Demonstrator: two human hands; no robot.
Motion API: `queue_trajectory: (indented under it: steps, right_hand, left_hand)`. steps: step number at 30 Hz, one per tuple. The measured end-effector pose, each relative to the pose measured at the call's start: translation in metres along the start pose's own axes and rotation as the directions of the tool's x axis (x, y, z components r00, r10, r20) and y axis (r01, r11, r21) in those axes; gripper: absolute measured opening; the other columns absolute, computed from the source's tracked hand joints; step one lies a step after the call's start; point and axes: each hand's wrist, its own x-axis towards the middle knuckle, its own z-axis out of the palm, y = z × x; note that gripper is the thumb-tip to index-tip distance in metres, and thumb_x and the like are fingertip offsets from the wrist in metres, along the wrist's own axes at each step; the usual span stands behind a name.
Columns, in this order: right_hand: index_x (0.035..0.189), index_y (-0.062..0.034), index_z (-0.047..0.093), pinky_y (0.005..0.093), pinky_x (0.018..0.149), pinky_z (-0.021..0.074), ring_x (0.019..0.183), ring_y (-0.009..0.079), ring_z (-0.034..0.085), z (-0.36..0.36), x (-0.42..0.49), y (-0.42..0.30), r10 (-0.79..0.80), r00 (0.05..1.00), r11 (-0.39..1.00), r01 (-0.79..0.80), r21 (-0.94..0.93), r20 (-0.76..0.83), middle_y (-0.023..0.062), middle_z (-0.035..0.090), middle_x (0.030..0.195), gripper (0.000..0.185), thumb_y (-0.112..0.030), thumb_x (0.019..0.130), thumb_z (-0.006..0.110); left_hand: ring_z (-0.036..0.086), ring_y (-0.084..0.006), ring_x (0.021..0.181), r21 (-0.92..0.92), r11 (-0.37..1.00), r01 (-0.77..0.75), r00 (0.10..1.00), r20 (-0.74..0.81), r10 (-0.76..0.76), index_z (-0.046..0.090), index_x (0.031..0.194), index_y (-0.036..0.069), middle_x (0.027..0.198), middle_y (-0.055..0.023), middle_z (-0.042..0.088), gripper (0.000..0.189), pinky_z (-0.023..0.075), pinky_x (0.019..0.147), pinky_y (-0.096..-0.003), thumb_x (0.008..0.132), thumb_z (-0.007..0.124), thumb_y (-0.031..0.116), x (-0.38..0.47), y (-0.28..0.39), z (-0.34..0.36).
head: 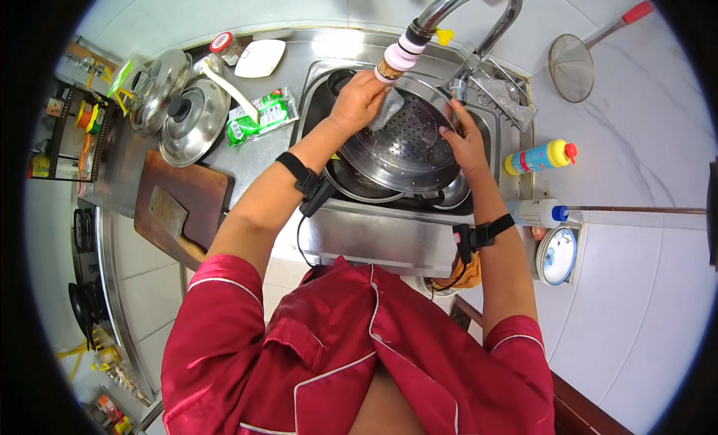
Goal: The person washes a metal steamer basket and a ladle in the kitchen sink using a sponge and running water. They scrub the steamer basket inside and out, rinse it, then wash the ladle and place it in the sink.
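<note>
Tilted over the sink (496, 129) is a perforated stainless-steel steamer insert (415, 146). My right hand (466, 140) grips its right rim, thumb on the inner side. A silvery scrubbing cloth (388, 109) is bunched in my left hand (359, 103), against the insert's upper left part. Just above that hand is the pink-and-white nozzle (399, 59) of the curved faucet (468, 0); whether the fingers touch it I cannot tell. Beneath the insert, a dark-handled pot (364, 182) shows partly, and a shiny metal bowl or lid (453, 192) lies to its right.
Left on the counter are pot lids (196, 121), a green packet (263, 118), a white dish (260, 58) and a cleaver (168, 210) on a wooden board (207, 180). Right of the sink stand a wire rack (507, 95), a yellow-capped bottle (538, 157) and a blue-capped bottle (533, 212).
</note>
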Motion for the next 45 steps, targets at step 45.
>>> queue_trajectory:
  steps: [45]
  right_hand:
    - [0.128, -0.0015, 0.054, 0.0226, 0.087, 0.0428, 0.099, 0.0106, 0.055, 0.036, -0.025, 0.007, 0.08, 0.916, 0.928, 0.076, 0.365, -0.394, 0.003, 0.059, 0.113, 0.048, 0.004, 0.082, 0.065]
  left_hand:
    - [0.06, -0.0256, 0.065, -0.38, 0.348, 0.857, 0.369, -0.019, -0.929, 0.052, 0.088, -0.003, 0.08, -0.012, 0.058, 0.016, 0.0534, 0.065, -0.0352, 0.088, 0.055, 0.013, -0.131, 0.01, 0.058]
